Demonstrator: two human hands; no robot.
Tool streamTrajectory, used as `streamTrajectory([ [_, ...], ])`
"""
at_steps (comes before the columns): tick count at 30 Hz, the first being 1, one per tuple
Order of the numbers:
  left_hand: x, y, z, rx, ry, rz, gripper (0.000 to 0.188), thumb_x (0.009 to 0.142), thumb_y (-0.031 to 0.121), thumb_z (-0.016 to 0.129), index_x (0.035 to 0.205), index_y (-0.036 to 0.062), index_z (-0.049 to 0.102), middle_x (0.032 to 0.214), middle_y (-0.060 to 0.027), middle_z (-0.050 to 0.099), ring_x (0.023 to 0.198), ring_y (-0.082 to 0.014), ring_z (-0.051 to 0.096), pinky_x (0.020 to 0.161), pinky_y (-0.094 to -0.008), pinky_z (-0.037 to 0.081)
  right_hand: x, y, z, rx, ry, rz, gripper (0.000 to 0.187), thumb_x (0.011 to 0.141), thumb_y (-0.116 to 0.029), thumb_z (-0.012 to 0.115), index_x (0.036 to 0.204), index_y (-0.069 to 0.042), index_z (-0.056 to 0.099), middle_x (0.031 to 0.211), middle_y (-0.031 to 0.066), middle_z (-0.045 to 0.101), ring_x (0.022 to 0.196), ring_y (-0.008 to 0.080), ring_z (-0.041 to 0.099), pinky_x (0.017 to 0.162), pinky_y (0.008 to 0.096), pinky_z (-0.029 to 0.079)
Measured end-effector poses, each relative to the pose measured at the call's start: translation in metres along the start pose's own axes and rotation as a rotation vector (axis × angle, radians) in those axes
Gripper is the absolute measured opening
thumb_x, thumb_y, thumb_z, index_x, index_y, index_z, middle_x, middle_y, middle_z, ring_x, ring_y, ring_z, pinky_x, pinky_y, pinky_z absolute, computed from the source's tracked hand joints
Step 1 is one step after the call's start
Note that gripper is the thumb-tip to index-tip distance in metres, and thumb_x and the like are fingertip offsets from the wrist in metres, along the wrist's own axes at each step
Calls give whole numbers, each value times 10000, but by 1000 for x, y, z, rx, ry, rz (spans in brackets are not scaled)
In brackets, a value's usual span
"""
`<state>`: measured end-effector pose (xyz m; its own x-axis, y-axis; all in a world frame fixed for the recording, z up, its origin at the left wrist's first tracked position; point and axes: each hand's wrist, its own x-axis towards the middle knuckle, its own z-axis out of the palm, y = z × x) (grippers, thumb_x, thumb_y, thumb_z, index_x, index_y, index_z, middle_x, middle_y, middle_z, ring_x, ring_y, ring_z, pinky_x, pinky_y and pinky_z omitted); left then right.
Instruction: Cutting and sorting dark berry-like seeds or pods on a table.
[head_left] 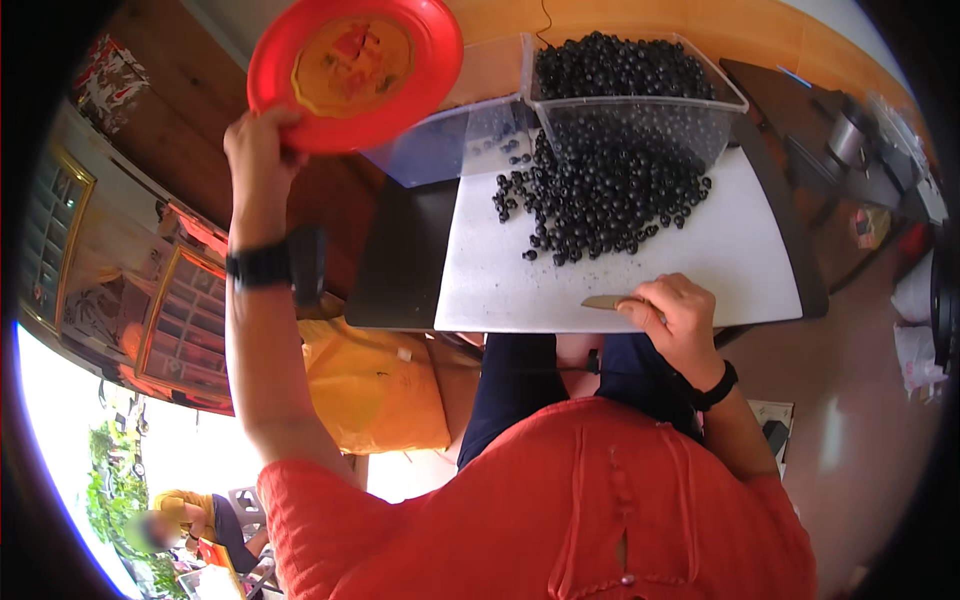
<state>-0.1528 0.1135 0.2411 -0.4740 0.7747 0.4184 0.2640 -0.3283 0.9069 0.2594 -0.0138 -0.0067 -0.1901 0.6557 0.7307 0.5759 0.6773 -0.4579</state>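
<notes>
My left hand (260, 150) is raised at the upper left, its fingers closed on the edge of a red round plate (432, 55) with a yellowish patterned middle. The plate hangs tilted above a bluish clear plastic bin (425, 150). Near the front edge of a white board (520, 290), my right hand (678, 315) grips a small knife (602, 301), its short blade pointing left. Beyond the knife lies a heap of small black round pieces (610, 190); whether they are fruits or beads I cannot tell. Dark specks dot the board.
A second clear bin (735, 101), full of the same black pieces, stands behind the heap. The board rests on a dark table (395, 270). A yellow bag (375, 390) sits below left; a metal cup (850, 130) stands far right. Another person (215, 520) sits at lower left.
</notes>
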Motion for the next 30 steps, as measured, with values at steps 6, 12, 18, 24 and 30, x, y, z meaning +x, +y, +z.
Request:
streamTrajectory([
  [6,-119,-66,-52,-95,50,-414,96,848,74,692,922,18,664,678,-92,656,417,-188,587,324,-296,395,-2,4,3,-19,60,-52,208,867,-218,831,805,-80,688,675,53,635,620,250,604,556,392,458],
  [12,-144,-150,-89,-16,-123,-627,133,864,83,689,964,-1,661,658,-111,640,400,-226,573,336,-306,387,-3,1,3,-45,41,-52,205,877,-213,826,807,-80,686,689,49,635,632,246,601,560,395,455],
  [18,-137,-184,-76,-163,-135,-638,308,927,117,678,1173,-63,634,794,-120,674,498,-204,611,371,-299,409,-4,0,4,-47,46,-46,205,866,-198,837,820,-73,680,694,49,636,637,246,603,571,394,458],
  [24,-147,-175,-64,-17,-177,-545,646,896,52,702,1478,-123,483,848,-120,696,536,-168,619,386,-270,405,-2,0,3,-62,48,-43,214,851,-190,852,824,-71,676,705,48,647,638,247,608,578,392,465],
  [30,-159,-165,-51,93,-162,-504,702,854,11,721,1493,-128,466,798,-103,684,519,-151,601,389,-263,382,-2,0,4,-65,57,-55,219,850,-199,854,827,-74,676,714,47,656,642,248,613,578,394,468],
])
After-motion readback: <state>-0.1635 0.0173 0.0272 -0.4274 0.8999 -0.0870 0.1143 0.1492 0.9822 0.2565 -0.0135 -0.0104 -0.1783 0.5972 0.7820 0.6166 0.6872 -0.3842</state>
